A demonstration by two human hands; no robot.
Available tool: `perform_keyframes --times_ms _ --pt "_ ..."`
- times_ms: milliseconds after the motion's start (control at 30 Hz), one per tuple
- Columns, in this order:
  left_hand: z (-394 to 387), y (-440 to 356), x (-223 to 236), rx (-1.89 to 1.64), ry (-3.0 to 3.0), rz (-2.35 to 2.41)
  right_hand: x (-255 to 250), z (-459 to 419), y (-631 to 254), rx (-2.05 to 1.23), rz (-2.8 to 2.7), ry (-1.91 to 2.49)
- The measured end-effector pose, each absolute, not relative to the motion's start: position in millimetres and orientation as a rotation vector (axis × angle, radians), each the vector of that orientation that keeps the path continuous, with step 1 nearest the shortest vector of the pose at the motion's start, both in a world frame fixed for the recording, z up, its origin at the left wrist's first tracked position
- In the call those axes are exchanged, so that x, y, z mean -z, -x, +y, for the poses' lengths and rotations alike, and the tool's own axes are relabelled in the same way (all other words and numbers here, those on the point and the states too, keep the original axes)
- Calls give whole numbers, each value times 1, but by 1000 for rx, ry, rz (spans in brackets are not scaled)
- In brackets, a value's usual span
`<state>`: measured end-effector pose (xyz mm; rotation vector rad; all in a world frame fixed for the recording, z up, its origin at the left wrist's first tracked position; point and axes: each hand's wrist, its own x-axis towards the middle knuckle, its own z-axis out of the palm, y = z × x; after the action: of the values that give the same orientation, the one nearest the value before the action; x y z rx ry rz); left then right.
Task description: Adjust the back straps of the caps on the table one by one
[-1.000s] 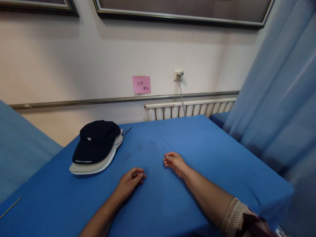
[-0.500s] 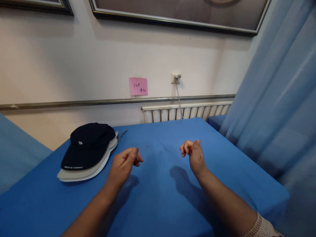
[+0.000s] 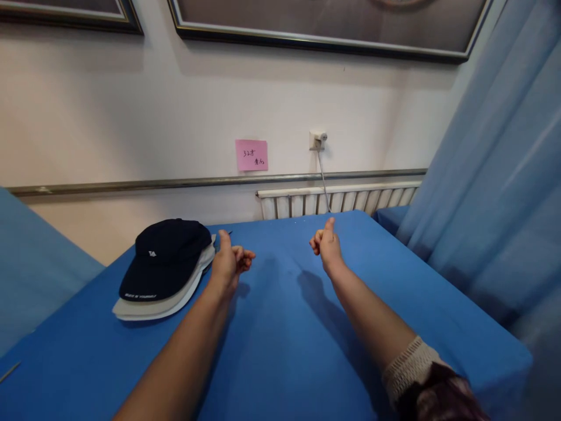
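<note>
Over the middle of the blue table [image 3: 280, 374], the left hand [image 3: 228, 258] and right hand [image 3: 328, 247] hover empty, thumbs raised, fingers loosely curled, best kept clear of the stacked caps [image 3: 164, 272] on the table's left.

Indoor cubicle: blue curtains [image 3: 482, 175], cloth-covered table [image 3: 280, 345], radiator [image 3: 310, 204], 2 framed pictures [image 3: 315, 23].

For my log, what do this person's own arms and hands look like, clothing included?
No glove, ring or watch shows on the bare left hand or the bare right hand. The left forearm is sleeveless as far as visible. The right arm wears a cream, textured cuff with dark purple fabric beyond it.
</note>
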<state>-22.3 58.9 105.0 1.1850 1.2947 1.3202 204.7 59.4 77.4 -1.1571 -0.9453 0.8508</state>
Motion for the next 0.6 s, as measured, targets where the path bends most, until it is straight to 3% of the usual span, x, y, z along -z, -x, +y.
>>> perform_keyframes --times_ms 600 --pt "90 25 -85 -1309 -1088 1339 -48 96 -223 -842 -888 1293"
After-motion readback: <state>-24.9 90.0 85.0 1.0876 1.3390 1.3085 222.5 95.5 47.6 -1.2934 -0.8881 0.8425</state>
